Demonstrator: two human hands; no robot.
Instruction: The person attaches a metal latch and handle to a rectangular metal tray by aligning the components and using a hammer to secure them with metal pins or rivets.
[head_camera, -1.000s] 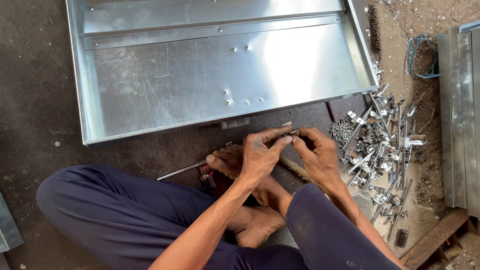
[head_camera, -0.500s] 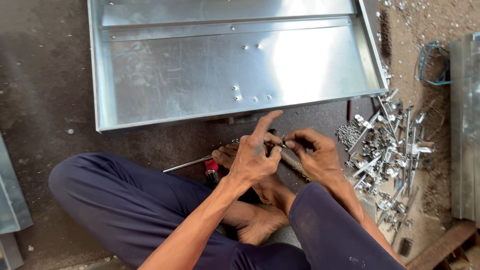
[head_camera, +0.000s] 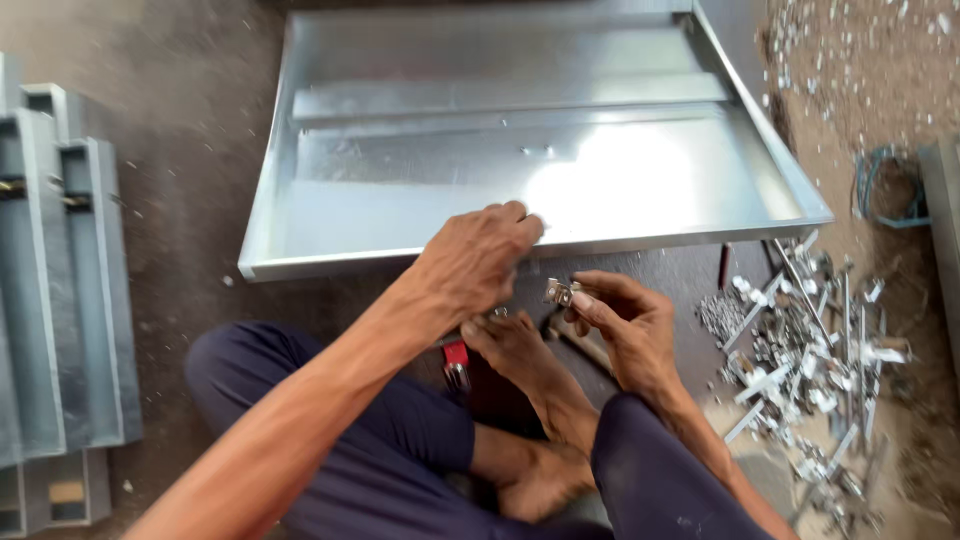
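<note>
I see the right hand (head_camera: 625, 335) pinching a small shiny metal clip (head_camera: 557, 292), pointing left, just below the steel tray (head_camera: 400, 215). The left hand (head_camera: 475, 260) is curled at the tray's front rim; its grip I cannot tell.

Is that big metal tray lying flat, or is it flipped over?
Lying flat, open side up: the metal tray shows its shiny inner floor, with raised rims along the near and right edges.

The left hand (head_camera: 478, 262) has left the right hand (head_camera: 625, 330), reaching the metal tray (head_camera: 400, 160).
</note>
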